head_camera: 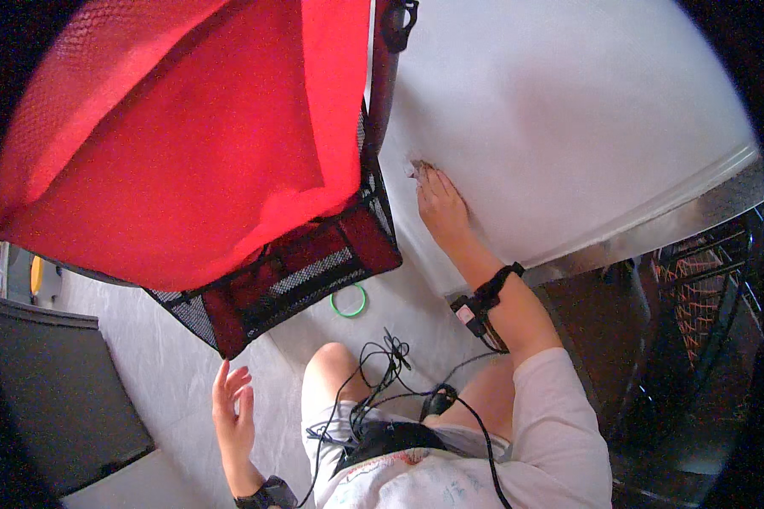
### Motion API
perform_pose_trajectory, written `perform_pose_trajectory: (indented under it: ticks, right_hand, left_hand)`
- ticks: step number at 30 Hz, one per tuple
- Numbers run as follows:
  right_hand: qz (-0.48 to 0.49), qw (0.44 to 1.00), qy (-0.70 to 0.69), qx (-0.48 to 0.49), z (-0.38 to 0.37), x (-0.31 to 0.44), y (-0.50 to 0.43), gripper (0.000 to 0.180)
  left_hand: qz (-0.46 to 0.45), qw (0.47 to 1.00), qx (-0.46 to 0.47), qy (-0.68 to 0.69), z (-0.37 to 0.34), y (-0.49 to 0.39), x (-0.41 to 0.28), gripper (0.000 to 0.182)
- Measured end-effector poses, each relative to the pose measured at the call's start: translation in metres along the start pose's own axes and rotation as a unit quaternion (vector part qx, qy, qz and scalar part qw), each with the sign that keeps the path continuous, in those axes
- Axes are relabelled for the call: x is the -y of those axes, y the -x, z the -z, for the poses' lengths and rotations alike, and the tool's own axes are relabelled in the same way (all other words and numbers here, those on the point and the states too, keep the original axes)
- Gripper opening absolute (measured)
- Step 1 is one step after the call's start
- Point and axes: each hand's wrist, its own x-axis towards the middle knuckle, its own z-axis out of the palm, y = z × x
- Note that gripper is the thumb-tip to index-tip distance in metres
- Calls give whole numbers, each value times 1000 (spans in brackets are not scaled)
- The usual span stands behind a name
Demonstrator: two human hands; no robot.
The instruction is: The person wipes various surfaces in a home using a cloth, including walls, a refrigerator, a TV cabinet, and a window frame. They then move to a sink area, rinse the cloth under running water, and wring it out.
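Note:
My right hand (pixel 442 207) lies against a large white surface (pixel 579 140), fingers together and stretched out. A small, crumpled brownish patch (pixel 415 168) shows at its fingertips; whether it is a held scrap or a mark on the surface is unclear. To its left stands a big red fabric enclosure (pixel 229 146) with a black mesh lower section (pixel 312 270). My left hand (pixel 234 404) is raised with fingers apart and nothing in it. Its index fingertip is at the enclosure's lower corner; contact cannot be made out.
A green ring (pixel 347 301) lies on the grey tiled floor (pixel 184 388). Black cables (pixel 388 369) hang loosely over my lap. A dark grey cabinet or mat (pixel 63 382) is at left. Dark metal racking (pixel 707 273) stands at right, below the white surface's edge.

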Motion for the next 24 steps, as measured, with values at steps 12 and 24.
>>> perform_pose_trajectory:
  ticks: [12,24]
  right_hand:
    - [17,996,-89,21,15,-19,-2,36]
    - [-82,844,-345,403,-54,51,140,44]
  left_hand:
    - [16,999,28,8,0,-14,-21,53]
    - [46,989,93,-105,-24,-9,-58,54]
